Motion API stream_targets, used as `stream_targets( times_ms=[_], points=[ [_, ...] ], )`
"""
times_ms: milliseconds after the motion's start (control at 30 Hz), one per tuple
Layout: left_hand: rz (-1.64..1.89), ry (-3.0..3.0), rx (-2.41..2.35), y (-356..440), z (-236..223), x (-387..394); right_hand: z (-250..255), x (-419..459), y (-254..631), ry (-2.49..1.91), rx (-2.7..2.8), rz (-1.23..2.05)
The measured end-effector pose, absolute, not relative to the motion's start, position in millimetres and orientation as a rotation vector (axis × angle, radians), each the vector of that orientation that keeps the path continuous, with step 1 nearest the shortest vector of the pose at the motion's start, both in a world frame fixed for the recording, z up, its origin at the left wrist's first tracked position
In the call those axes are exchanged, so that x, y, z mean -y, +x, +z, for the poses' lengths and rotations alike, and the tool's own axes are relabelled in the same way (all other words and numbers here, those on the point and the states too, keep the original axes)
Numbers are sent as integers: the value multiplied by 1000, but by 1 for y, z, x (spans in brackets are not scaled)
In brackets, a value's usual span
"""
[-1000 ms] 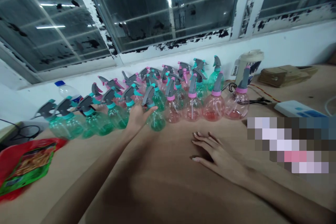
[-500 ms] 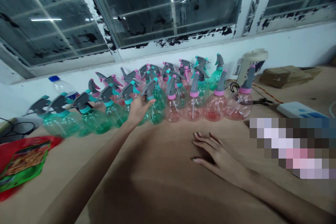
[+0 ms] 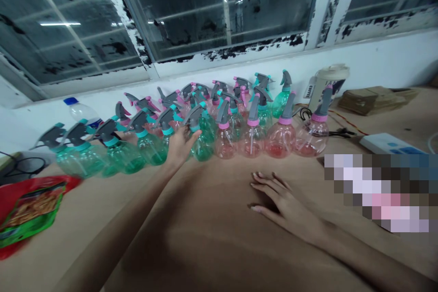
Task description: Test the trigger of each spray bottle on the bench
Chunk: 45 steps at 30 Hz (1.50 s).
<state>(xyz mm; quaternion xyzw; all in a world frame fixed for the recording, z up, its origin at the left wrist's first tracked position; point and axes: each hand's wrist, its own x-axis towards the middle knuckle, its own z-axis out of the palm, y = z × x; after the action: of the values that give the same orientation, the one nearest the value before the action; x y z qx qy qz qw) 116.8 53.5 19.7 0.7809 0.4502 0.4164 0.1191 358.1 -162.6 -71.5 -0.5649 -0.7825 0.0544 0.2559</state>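
My left hand (image 3: 178,147) reaches into the front row of spray bottles. Its thumb lies across the front of a green spray bottle (image 3: 204,148) with a grey trigger head and turquoise collar, just below the neck. The other fingers bend around its left side and are partly hidden. Behind that hand, another green bottle is mostly covered; its turquoise collar (image 3: 167,131) shows. My right hand (image 3: 285,205) rests on the table, fingers spread, holding nothing. Beyond it stands a pink spray bottle (image 3: 252,142) beside other pink ones.
More green and pink bottles stand in rows along the wall under the windows. A red and green snack packet (image 3: 34,210) lies at left, a blue-capped bottle (image 3: 80,112) behind. At right are a coffee cup (image 3: 330,80), cables, brown packages (image 3: 369,99) and a white box (image 3: 390,143).
Almost nothing differs. My left hand stays at the green spray bottle, its forearm shifted very slightly, and my right hand keeps its place on the table.
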Motion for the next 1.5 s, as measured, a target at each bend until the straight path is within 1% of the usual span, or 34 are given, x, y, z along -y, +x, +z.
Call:
stream_targets(
  times_ms=[167,367,533,633,700,900,1067,1300,1500],
  points=[
    [1231,2277,-1303,111,17,-41,-72,163,358,-1538,2135,141],
    [1232,2285,-1324,98,21,10,-72,163,357,-1539,2117,132],
    [1296,2262,-1273,115,32,45,-72,162,357,-1532,2120,131],
    [1247,2218,-1090,142,30,40,-72,162,356,-1527,2110,123],
    [1281,2047,-961,160,23,27,-72,162,356,-1536,2098,116],
    [1422,1932,-970,199,5,-5,-72,161,357,-1520,2117,116],
    [1394,2085,-1125,213,16,-14,-73,161,358,-1503,2127,110],
    [1342,2145,-1191,211,28,-14,-68,163,356,-1514,2135,106],
    [1178,2194,-1180,177,36,29,-69,163,357,-1516,2128,108]
  ],
)
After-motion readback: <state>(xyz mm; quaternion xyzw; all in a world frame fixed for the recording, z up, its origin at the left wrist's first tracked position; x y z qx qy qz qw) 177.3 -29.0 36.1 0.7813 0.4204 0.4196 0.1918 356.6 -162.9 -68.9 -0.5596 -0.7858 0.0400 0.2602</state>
